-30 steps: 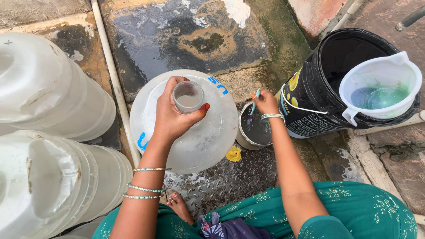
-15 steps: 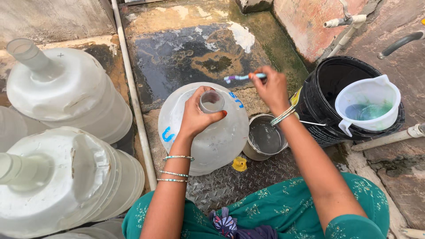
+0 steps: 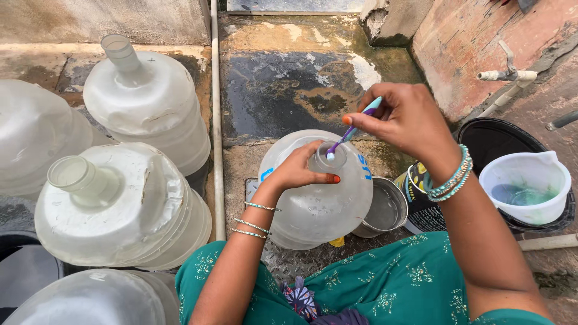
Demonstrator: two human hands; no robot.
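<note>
I grip the neck of the big water jug (image 3: 319, 198) in front of my knees with my left hand (image 3: 299, 171) while my right hand (image 3: 404, 123) pinches a toothbrush (image 3: 352, 130), bristles at the jug's mouth, so I judge the scrubbing of the rim is in hand and calls next for small, firm circling strokes.

A black bucket (image 3: 421, 204) at the person's right bears a yellow and white label on its side. The big clear water jug (image 3: 319, 204) in front carries blue printed marks on its shoulder, left and right of the neck.
</note>
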